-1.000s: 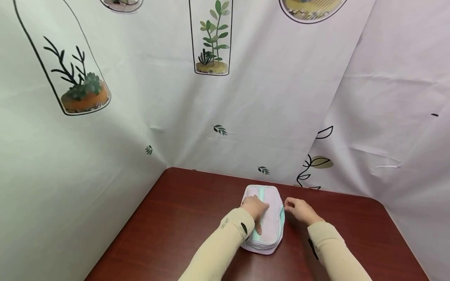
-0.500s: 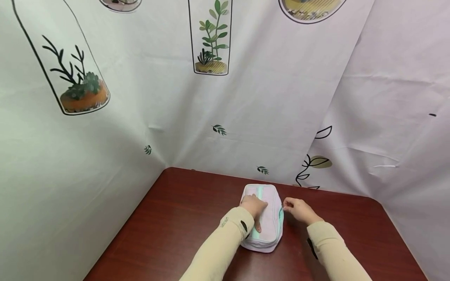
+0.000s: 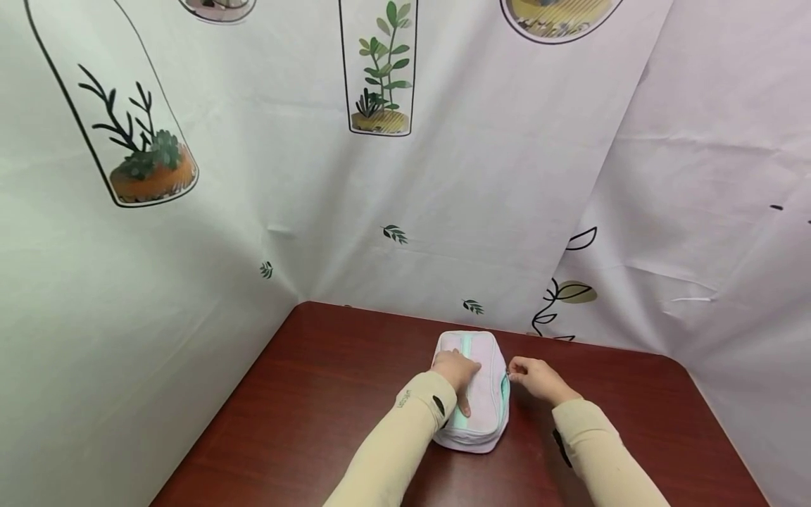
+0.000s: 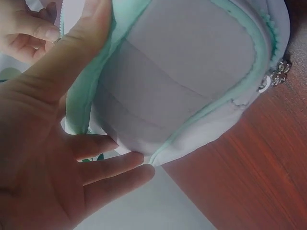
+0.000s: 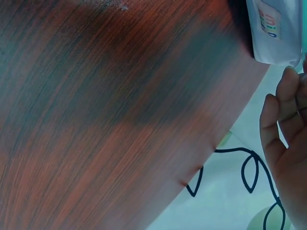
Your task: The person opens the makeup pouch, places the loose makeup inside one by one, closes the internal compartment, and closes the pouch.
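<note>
A lilac pencil case with mint-green trim lies on the brown table, its long side running away from me. My left hand rests across its top, fingers spread. In the left wrist view the left hand has its thumb over the mint band and fairly straight fingers against the case. At the case's right side, by a gap in the mint zip, my right hand pinches the zipper pull, mostly hidden by the fingertips. The right wrist view shows the right hand beside the case's end, which bears a small label.
The dark red-brown table extends on both sides of the case. A white fabric backdrop with printed plants in jars borders it at the back and left. Another metal zipper pull hangs at the case's near edge in the left wrist view.
The case has slid very slightly away and to the left, with the left hand on it. The right hand stays nearly in place at the zip.
</note>
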`<action>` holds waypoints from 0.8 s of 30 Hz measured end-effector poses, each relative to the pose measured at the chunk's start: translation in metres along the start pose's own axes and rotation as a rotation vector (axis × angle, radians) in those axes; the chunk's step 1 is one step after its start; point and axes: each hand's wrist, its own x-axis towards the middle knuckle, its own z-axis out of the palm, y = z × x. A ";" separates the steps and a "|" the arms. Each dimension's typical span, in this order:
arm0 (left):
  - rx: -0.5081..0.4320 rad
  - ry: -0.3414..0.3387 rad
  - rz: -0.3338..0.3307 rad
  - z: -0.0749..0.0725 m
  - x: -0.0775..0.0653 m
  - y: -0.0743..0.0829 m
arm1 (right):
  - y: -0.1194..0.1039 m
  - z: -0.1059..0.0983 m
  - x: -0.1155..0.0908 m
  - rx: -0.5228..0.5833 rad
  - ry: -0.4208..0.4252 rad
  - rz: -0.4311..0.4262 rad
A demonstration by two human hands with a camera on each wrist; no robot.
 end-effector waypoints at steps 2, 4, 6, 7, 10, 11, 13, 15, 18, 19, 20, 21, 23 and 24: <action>-0.011 -0.002 -0.003 0.001 0.001 -0.001 | 0.000 0.000 0.000 0.014 -0.006 0.005; -0.014 -0.006 -0.005 0.002 0.003 -0.002 | 0.000 0.001 0.000 0.021 -0.012 0.000; -0.013 -0.003 -0.009 0.002 0.004 -0.003 | -0.001 0.001 -0.001 0.029 -0.017 -0.008; -0.011 -0.002 -0.010 0.002 0.004 -0.003 | -0.001 0.001 -0.001 0.030 -0.018 -0.015; -0.010 0.002 -0.016 0.002 0.004 -0.004 | -0.001 0.002 0.000 0.029 -0.014 -0.034; -0.010 0.005 -0.016 0.002 0.004 -0.004 | -0.001 0.002 -0.001 0.029 -0.010 -0.037; -0.013 0.005 -0.017 0.001 0.003 -0.004 | 0.000 0.002 0.000 0.028 -0.006 -0.040; -0.018 0.007 -0.017 0.000 0.003 -0.003 | 0.000 0.002 -0.001 0.028 -0.002 -0.040; -0.022 0.009 -0.019 0.000 0.003 -0.003 | 0.000 0.001 -0.001 0.031 -0.002 -0.041; -0.020 0.009 -0.020 -0.001 0.003 -0.003 | 0.000 0.001 -0.001 0.033 -0.003 -0.045; -0.018 0.010 -0.022 -0.001 0.004 -0.003 | 0.000 0.001 -0.001 0.036 -0.003 -0.052; -0.018 0.010 -0.024 0.000 0.005 -0.003 | 0.001 0.001 -0.001 0.039 -0.004 -0.059; -0.018 0.011 -0.028 0.000 0.005 -0.003 | 0.001 0.001 -0.001 0.044 -0.008 -0.073; -0.020 0.011 -0.031 0.000 0.006 -0.003 | 0.002 0.001 -0.001 0.046 -0.009 -0.078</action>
